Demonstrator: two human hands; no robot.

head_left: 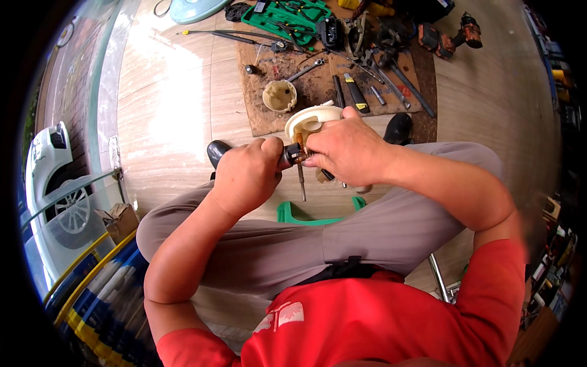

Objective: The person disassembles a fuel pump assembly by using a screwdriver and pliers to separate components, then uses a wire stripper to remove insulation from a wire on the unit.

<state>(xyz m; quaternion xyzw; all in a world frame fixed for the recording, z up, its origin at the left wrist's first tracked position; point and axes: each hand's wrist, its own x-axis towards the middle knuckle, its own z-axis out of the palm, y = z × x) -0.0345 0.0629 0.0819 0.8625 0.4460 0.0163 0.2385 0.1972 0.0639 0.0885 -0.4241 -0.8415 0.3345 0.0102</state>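
My right hand (pixel 351 147) is closed around a cream, round plastic flange (pixel 298 124), its fingers also at the brownish fittings below. In my left hand (pixel 247 171) is a dark cylindrical part (pixel 286 156), which looks like a pump body; its end meets the fittings by my right fingertips. Whether the two parts are joined there I cannot tell. A thin metal rod with a spring (pixel 301 182) hangs down between my hands. Beyond them, a cream plastic cup (pixel 279 96) stands on stained cardboard (pixel 263 122).
On the cardboard lie a utility knife (pixel 356 93), a ratchet (pixel 306 70), a long dark bar (pixel 411 88) and other tools. Behind are a green tool case (pixel 287 21) and a cordless drill (pixel 452 37). A green stool edge (pixel 318 220) shows between my legs.
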